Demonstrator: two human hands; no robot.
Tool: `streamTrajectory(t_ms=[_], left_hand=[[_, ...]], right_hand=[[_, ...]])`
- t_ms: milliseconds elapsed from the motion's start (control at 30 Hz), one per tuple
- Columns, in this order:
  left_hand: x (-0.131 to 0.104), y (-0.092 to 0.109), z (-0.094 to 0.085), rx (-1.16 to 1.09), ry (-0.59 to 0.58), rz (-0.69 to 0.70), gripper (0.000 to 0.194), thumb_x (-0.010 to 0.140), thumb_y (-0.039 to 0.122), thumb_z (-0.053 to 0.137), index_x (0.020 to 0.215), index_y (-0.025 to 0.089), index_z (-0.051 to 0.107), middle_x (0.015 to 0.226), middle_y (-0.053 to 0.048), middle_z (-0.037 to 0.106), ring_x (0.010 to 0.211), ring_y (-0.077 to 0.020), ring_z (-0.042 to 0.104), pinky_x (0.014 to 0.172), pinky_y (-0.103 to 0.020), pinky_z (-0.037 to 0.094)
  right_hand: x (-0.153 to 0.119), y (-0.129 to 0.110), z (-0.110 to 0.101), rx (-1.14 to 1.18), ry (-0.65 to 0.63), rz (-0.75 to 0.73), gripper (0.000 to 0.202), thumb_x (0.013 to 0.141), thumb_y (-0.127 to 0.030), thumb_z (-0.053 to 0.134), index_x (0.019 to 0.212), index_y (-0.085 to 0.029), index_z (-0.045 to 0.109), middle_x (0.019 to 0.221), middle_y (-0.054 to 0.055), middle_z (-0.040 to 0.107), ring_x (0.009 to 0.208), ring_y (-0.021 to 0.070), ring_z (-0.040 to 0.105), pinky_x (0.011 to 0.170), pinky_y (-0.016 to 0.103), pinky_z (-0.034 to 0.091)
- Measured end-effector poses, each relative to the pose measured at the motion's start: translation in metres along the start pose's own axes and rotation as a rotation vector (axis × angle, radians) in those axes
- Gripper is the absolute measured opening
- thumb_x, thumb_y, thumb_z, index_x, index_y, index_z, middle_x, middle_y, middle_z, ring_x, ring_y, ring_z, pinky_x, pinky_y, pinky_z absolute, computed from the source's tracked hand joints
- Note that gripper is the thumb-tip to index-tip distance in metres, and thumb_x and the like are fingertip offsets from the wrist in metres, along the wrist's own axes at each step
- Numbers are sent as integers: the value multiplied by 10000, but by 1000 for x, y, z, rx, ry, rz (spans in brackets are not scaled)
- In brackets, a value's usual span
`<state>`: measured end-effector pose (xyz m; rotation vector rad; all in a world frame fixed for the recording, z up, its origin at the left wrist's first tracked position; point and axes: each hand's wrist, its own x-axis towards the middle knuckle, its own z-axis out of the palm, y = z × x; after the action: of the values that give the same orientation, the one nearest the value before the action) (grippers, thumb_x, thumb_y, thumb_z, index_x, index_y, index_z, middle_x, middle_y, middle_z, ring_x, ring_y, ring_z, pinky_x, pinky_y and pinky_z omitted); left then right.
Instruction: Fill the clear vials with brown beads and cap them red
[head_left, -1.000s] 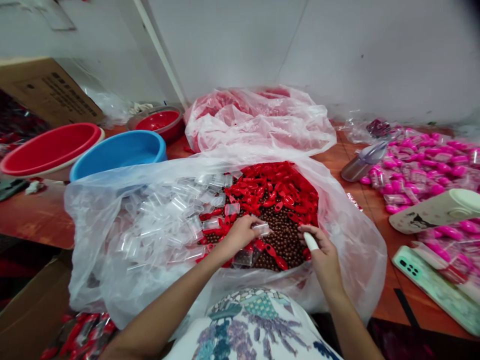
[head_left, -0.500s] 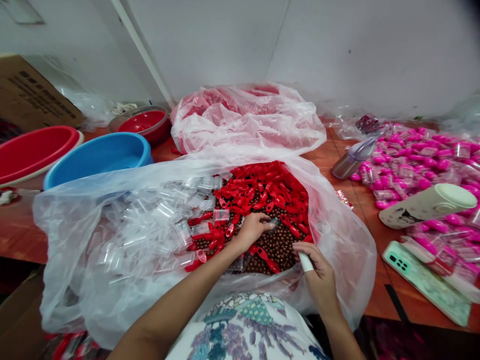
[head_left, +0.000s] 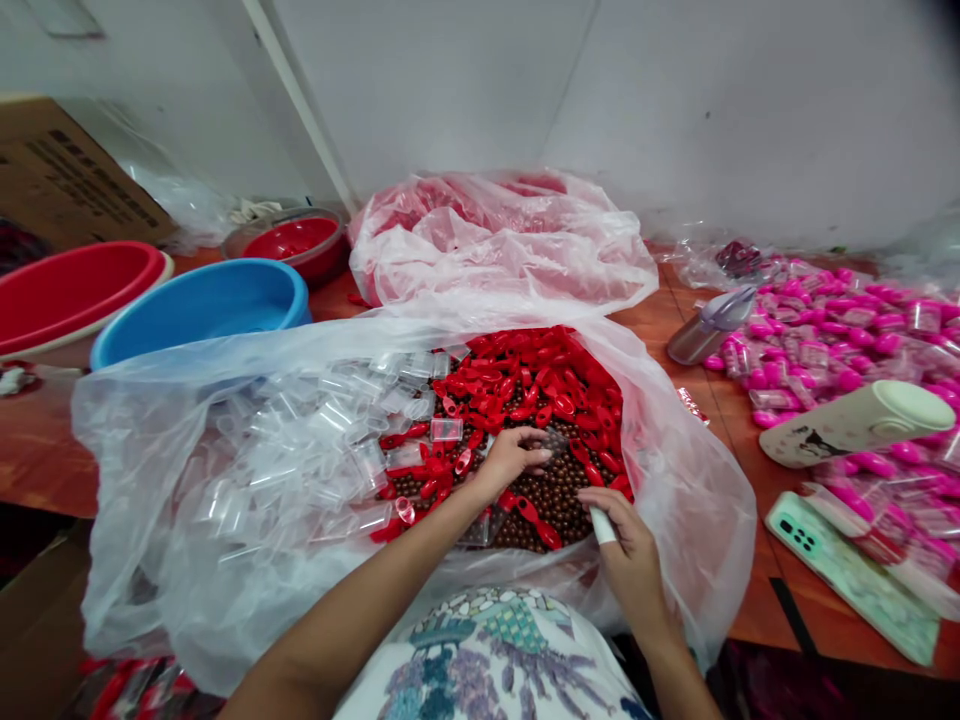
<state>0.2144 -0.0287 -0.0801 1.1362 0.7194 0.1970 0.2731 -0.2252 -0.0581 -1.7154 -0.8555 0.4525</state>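
Note:
My left hand pinches a small clear plastic case above a bed of small brown balls. Near the right side of the balls is my right hand, its fingers loosely bent and apart, a white wrap on one of them. I see nothing in it. Many glossy red plastic pieces lie behind and among the balls. A heap of clear plastic cases fills the left part. All of these lie on a spread translucent plastic bag.
Behind stands a bulging bag of red pieces. To the left are a blue basin, a red basin and a cardboard box. At right lie pink-capped pieces, a cream bottle, a grey bottle and a phone.
My left hand has lifted slightly, with the clear case showing more plainly. My right hand has shifted a little left over the balls. The view has tilted slightly.

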Motion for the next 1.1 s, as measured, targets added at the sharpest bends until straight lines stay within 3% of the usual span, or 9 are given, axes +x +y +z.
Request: streamTrajectory(t_ms=[333,467,633,767,967,1100], left_hand=[[-38,24,-7,-148,-92,-20,432,584,247,784,956,140,592,824,-48,654,684,-152,647,586,-261,539],[-52,25,-14,-141,-60,0,422,566,253,790,919,134,593,802,-36,640,708,-157,641,605,-267,535],[-62,21,-17,-154,-61,19,409,585,250,777,938,143,598,872,-38,632,758,-162,638,634,-275,532],[-68,18,-19,-164,-67,2,438,576,253,786,962,139,613,882,-50,652,773,-167,640,669,-282,525],[-78,19,-21,-204,-103,-38,500,581,274,788,1034,124,639,905,-74,657,746,-159,630,673,-294,523],[-82,17,-22,-209,-101,-4,476,614,289,768,1047,129,648,966,-82,649,769,-157,620,688,-298,523]], right_hand=[[14,-6,9,-137,-8,-25,309,870,-227,428,1148,-240,563,1157,77,578,1083,220,522,962,436,402],[22,-11,14,-151,12,-51,382,892,-257,396,1265,-244,480,1187,78,568,1085,213,527,973,441,399],[35,-24,21,-208,-87,-163,450,885,-199,366,1326,-277,417,1226,60,529,1139,199,486,1005,419,370],[42,-30,27,-187,-164,-209,398,862,-177,391,1225,-271,525,1163,61,562,1087,203,517,959,400,414],[45,-30,28,-112,-200,-145,322,865,-218,433,1146,-262,585,1111,57,605,1039,209,554,935,400,433],[47,-33,20,-104,-352,-141,391,863,-211,438,1235,-291,532,1180,41,561,1110,196,515,982,376,390]])
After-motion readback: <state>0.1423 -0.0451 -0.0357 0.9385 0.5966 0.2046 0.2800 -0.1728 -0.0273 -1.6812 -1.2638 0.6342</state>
